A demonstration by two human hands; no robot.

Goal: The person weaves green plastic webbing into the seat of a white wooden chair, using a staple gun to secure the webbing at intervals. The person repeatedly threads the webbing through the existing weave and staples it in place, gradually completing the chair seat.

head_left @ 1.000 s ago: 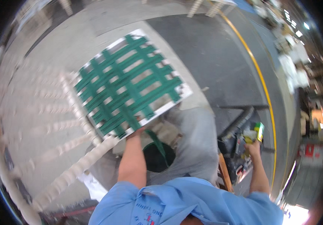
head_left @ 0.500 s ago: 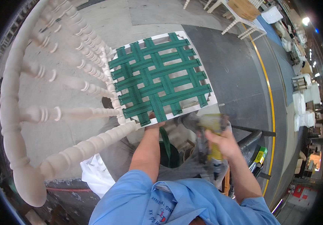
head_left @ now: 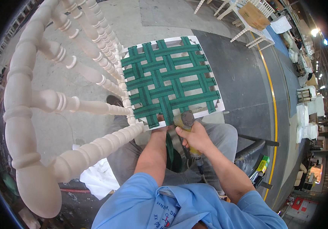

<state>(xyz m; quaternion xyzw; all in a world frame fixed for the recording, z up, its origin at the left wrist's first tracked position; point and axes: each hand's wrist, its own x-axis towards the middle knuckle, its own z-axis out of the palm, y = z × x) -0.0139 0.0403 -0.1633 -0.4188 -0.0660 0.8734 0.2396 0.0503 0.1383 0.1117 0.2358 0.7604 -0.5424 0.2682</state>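
Note:
A white chair frame tilts in front of me, its seat (head_left: 212, 109) crossed by woven green webbing straps (head_left: 171, 76). My left hand (head_left: 159, 121) reaches to the seat's near edge beside one strap; its fingers are mostly hidden there. A loose green strap end (head_left: 169, 147) hangs below that edge, over my lap. In my right hand (head_left: 195, 136) is a yellow pneumatic staple gun (head_left: 195, 150), fingers wrapped round its handle. Its dark grey head (head_left: 187, 118) is at the near edge, next to the hanging strap; whether it touches cannot be seen.
Turned white spindles and the chair's top rail (head_left: 19, 95) rise at left. White cloth (head_left: 98, 177) lies near my left elbow. A dark stand (head_left: 250, 152) with a green-and-yellow box (head_left: 263, 164) is at right. Other white furniture (head_left: 248, 23) stands far right, beyond a yellow floor line.
My right hand has brought the staple gun left and up to the seat's near edge. The left hand stays at that edge. The chair appears slightly farther right in the view.

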